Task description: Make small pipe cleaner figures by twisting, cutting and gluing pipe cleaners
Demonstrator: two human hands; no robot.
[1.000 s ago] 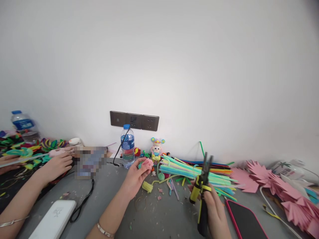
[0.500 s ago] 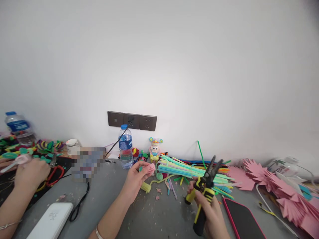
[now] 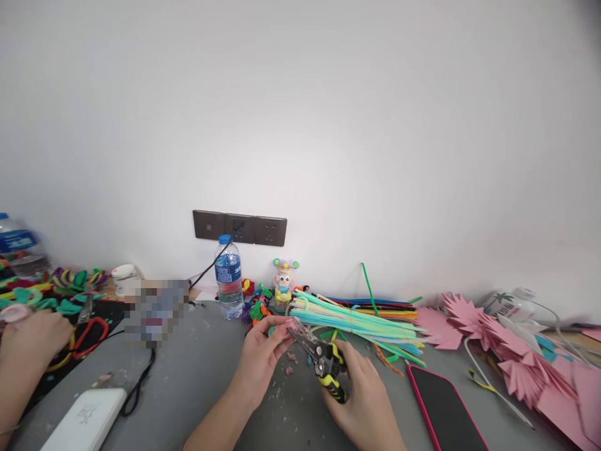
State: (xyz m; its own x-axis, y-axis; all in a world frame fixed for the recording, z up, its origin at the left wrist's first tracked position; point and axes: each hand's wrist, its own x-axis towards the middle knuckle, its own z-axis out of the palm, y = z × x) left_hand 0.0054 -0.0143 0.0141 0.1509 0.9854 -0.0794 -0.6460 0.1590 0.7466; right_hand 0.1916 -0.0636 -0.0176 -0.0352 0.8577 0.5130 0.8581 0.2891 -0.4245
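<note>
Pinched in the fingers of my left hand (image 3: 263,351) is a small pink fuzzy piece (image 3: 293,323), mostly covered by the fingertips and the tool. My right hand (image 3: 364,391) grips wire-cutting pliers (image 3: 322,358) with dark jaws and yellow-and-black handles. The jaw tips reach the pink piece beside my left fingertips; whether they close on it I cannot tell. Just behind the tool lies a bundle of pale green and blue pipe cleaners (image 3: 347,316). Pink scraps (image 3: 290,369) are scattered on the grey table (image 3: 188,388) below my hands.
A water bottle (image 3: 229,279) and a small figurine (image 3: 284,282) stand by the wall. A phone (image 3: 446,407) lies at right near folded pink paper (image 3: 507,357). At left are a white power bank (image 3: 84,419), red-handled scissors (image 3: 91,338) and another person's hand (image 3: 40,341).
My right hand has brought the pliers left, turning the jaws from pointing up toward the pink piece in my left hand. The view has shifted slightly right.
</note>
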